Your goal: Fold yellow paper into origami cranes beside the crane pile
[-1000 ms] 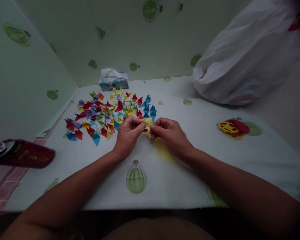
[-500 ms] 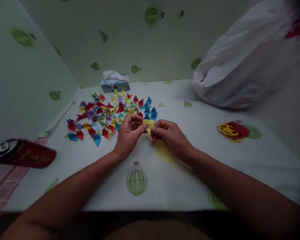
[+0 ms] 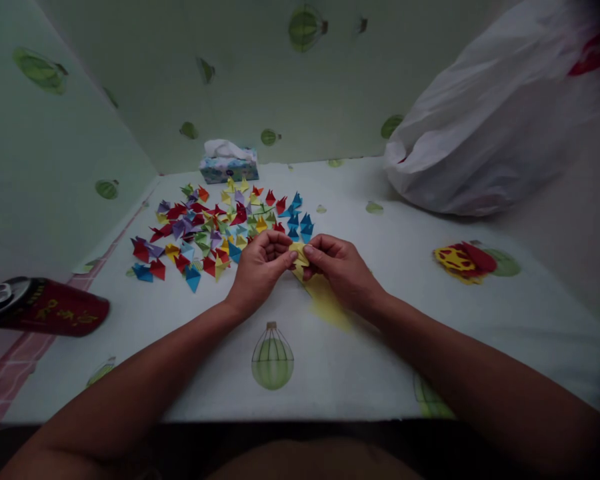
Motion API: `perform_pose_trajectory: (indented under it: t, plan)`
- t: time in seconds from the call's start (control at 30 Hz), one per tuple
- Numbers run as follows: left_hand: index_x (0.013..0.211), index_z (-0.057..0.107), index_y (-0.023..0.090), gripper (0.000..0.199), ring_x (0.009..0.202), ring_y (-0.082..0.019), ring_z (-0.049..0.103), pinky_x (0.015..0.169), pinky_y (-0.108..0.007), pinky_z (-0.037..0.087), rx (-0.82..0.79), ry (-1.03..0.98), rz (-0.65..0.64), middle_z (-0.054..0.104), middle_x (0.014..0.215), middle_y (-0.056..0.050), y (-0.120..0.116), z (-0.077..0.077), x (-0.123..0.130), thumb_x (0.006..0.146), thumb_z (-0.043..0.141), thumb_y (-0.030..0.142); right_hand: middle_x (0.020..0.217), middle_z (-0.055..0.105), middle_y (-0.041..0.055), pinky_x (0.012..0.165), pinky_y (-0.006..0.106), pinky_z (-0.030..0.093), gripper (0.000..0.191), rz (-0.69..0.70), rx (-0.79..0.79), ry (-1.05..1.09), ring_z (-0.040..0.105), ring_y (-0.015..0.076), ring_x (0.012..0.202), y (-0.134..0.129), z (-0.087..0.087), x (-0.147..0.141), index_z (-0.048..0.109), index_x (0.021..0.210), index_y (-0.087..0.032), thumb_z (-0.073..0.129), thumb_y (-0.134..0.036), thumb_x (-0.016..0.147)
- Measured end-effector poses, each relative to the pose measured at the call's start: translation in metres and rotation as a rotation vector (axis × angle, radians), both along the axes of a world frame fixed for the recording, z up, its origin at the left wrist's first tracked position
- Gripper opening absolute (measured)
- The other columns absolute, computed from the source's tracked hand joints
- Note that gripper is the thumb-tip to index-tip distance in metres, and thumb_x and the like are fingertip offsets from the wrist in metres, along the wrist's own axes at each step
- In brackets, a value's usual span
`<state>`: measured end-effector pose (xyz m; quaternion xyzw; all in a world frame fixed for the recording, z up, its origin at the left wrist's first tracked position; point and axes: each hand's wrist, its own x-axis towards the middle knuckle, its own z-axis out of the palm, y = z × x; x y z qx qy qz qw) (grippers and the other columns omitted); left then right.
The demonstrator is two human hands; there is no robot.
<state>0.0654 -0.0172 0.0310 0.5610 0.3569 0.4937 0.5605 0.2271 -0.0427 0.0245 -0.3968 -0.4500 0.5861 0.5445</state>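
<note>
A small piece of yellow paper, partly folded, is held up between my two hands over the table. My left hand pinches its left side with thumb and fingers. On its right side, the thumb and curled fingers of my right hand are closed on it. Below and partly behind the right hand lies more yellow paper on the tabletop. Several small folded-paper cranes in red, blue, yellow, purple and green are spread to the left and beyond my left hand. My fingers hide part of the held paper.
A tissue box stands at the back against the wall. On the left is a red drink can. A large white plastic bag bulges at the back right, with red and yellow cutouts in front of it.
The yellow paper between my fingers now shows a smaller, more folded shape. My right thumb has shifted up onto its upper right edge. The left hand stays nearly in place.
</note>
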Motion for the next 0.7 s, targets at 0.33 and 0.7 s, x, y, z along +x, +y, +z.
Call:
perform_pose_trajectory:
  t: [0.33, 0.7]
  plan:
    - [0.090, 0.061, 0.016, 0.024, 0.070, -0.009, 0.064, 0.066, -0.021, 0.058, 0.028, 0.035, -0.002, 0.065, 0.077, 0.002, -0.001, 0.002, -0.001, 0.075, 0.079, 0.020, 0.063, 0.063, -0.0026, 0.057, 0.024, 0.046, 0.035, -0.051, 0.057, -0.104, 0.058, 0.0093, 0.055, 0.000, -0.003, 0.000, 0.058, 0.072, -0.018, 0.079, -0.044, 0.080]
    - [0.093, 0.062, 0.015, 0.024, 0.073, -0.009, 0.064, 0.067, -0.021, 0.057, 0.032, 0.065, -0.122, 0.066, 0.080, 0.000, 0.007, 0.001, -0.006, 0.076, 0.079, 0.020, 0.077, 0.062, -0.0020, 0.060, 0.025, 0.051, 0.010, 0.129, 0.238, -0.234, 0.058, 0.0087, 0.062, 0.011, 0.011, 0.016, 0.066, 0.086, -0.017, 0.072, -0.024, 0.083]
